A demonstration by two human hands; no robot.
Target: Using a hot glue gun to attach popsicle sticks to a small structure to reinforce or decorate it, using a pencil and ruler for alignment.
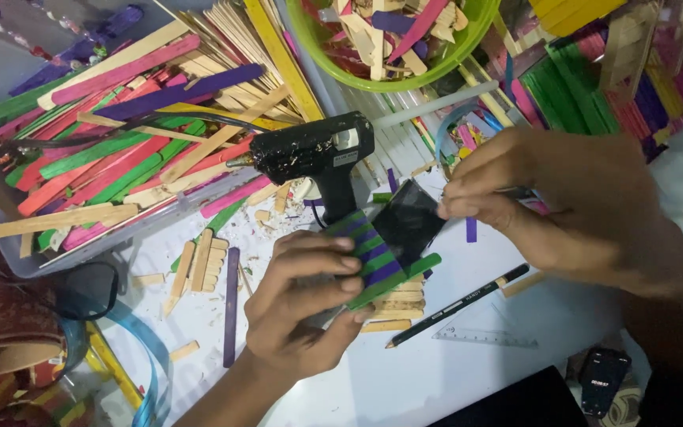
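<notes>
The left hand (pixel 303 304) is closed around a small panel of craft sticks (pixel 375 257) in alternating green and purple stripes, thumb across the top and fingers curled beneath, so that the panel is lifted clear of the white table (pixel 405 379) and tilted toward the camera. That tilt presents its far edge to the right hand (pixel 547 202), which pinches narrowly on the corner of a dark, glossy square piece (pixel 409 221) lying against the striped panel — finger and thumb close together, seemingly to press or align the piece where it meets the sticks.

Just beyond the two hands a black glue gun (pixel 314 150) stands on the table with its nozzle pointing left, close enough to reach without setting the panel down; a translucent glue stick (pixel 436 104) juts from its back toward the right. Under the panel lies a small stack of plain wooden sticks (pixel 397 304), and beside it, to the near right, a black pencil (pixel 460 304) and a clear set square (pixel 484 336).

To the left, a grey tray (pixel 9 261) holds a loose heap of coloured sticks (pixel 120 134) — red, green, purple, plain. At the far edge stands a green bowl (pixel 310 35) of offcuts, with bundled sticks (pixel 594 87) sorted by colour at far right.
</notes>
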